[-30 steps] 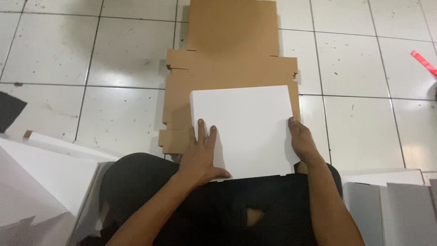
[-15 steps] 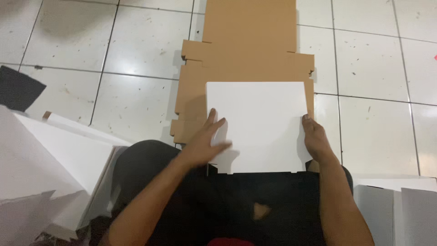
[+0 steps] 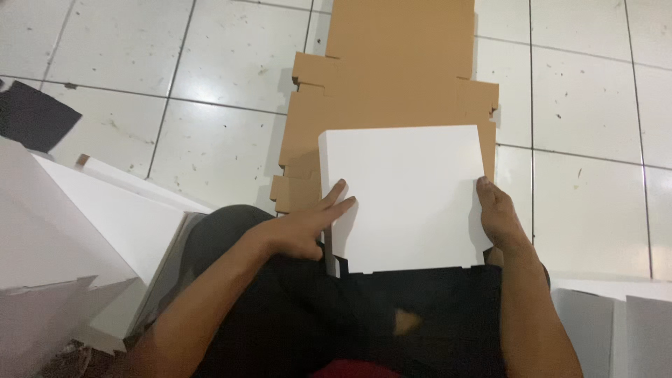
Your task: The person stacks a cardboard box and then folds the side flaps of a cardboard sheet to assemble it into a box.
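Hands flanked a white cardboard panel (image 3: 406, 199) lying over a flat brown cardboard box blank (image 3: 392, 77) on the tiled floor (image 3: 231, 63), near edge at the person's lap. Left hand (image 3: 308, 227) pressed flat on the left edge, fingers spread, nothing gripped. Right hand (image 3: 498, 217) lay along the right edge; closure unclear. Panel looked light, stiff, smooth, crease-prone; best held by opposite side edges. White sheets (image 3: 77, 231) were stacked left.

Two bare forearms, left hand (image 3: 301, 231) and right hand (image 3: 498, 213) without gloves or rings; black trousers with a small hole.
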